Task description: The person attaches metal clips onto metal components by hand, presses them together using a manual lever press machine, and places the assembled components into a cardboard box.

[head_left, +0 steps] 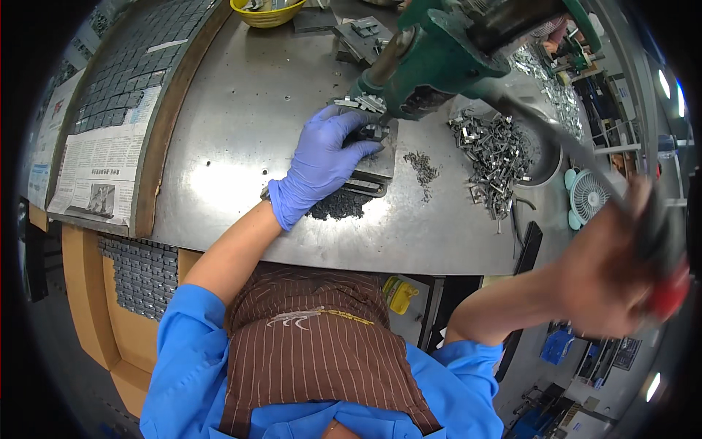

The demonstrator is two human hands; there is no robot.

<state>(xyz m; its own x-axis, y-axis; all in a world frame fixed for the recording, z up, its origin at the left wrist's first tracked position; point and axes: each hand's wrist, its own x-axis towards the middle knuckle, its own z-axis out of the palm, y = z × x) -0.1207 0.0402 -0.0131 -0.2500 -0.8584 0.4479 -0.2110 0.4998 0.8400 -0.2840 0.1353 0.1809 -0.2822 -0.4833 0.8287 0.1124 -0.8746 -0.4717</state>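
My left hand [319, 157], in a thin purple-blue glove, pinches a small dark metal part [374, 132] on the block under the press. Its fingers partly hide the part and the fixture around it. The green hand press [437, 62] stands just beyond, with its ram close to the fingertips. On the right, my bare right hand [603, 274] is smeared by motion but is closed round the red-ended handle [669, 293] of the press's long lever [559, 132]. Beneath my left hand is a metal base plate [376, 167] with a slotted bar along its near side.
Dark filings [340, 205] lie by my left wrist. Loose metal pieces [490, 157] heap up beside a round metal pan [553, 164]. Left, a wood-edged tray [150, 164] holds newspaper and rows of parts. A yellow basket [269, 16] sits far back; a small fan [589, 197] stands right.
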